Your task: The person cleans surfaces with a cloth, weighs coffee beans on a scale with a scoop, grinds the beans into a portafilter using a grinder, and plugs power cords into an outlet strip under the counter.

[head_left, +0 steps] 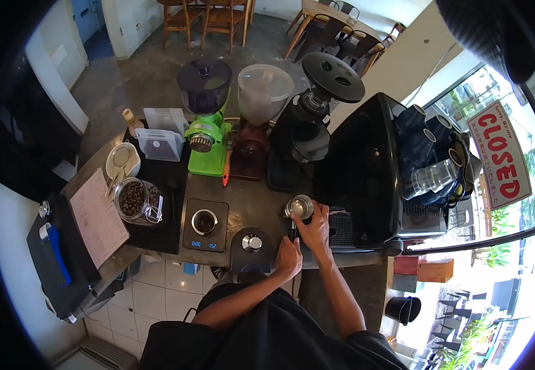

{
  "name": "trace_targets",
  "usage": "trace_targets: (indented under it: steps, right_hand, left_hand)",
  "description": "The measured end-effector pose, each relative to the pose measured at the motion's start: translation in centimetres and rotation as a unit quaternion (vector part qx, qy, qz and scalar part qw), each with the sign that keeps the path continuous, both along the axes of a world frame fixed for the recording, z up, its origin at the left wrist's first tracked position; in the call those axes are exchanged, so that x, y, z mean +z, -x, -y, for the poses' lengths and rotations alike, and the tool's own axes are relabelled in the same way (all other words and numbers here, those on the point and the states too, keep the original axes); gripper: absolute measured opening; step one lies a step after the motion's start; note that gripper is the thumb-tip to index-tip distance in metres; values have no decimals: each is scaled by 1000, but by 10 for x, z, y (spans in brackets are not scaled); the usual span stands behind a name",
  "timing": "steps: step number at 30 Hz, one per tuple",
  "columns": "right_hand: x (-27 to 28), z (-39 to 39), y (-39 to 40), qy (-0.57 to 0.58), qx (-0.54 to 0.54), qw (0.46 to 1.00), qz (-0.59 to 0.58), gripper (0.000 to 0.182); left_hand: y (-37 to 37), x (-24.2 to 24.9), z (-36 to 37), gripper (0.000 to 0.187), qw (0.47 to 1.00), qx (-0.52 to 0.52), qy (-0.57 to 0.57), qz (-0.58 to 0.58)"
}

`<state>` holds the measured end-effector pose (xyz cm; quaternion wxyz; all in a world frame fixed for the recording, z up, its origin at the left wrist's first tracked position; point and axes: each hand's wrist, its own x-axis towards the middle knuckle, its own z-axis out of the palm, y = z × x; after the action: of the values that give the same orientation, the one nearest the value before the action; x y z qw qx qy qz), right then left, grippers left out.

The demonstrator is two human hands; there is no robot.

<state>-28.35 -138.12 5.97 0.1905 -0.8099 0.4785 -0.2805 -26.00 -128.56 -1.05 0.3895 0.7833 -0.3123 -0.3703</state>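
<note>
A portafilter with a shiny metal basket is held over the counter, its dark handle pointing back toward me. My left hand is closed around the handle. Higher up, my right hand grips the portafilter's head, thumb and fingers at the metal rim. Left of my hands is a tamping stand with a round silver tamper. A small cup of dark coffee rests on a black digital scale, whose display is lit.
Behind stand a green grinder, a dark red grinder and a black grinder. The black espresso machine, topped with cups, is on the right. A jar of beans and a paper sheet lie left.
</note>
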Motion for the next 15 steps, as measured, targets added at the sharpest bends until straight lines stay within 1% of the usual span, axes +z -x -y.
trace_targets:
  steps: [2,4,6,7,9,13,14,15]
  right_hand:
    - [1,1,-3,-13,5,1000,-15,64]
    - [-5,1,-1,0,9,1000,-30,64]
    - [-6,4,-2,14,12,999,-44,64]
    - [-7,5,-1,12,15,998,-54,64]
    - [-7,7,0,7,26,998,-55,66]
    - [-4,5,-4,-8,5,997,-78,67]
    - [-8,5,-3,-10,9,997,-75,67]
    - [-13,7,-1,8,15,998,-64,69]
  left_hand:
    - [-2,2,-1,36,1000,-3,0,12]
    - [-4,1,-1,35,1000,-5,-1,23]
    - [-3,-7,1,35,996,-16,11,87]
    - [-1,-11,1,35,996,-11,10,87]
    - [0,-3,-2,37,983,-79,-42,159]
    - [-3,-5,3,40,986,-96,-58,127]
    - [0,-18,4,40,986,-92,-61,129]
    - [1,-29,5,40,981,-109,-50,154]
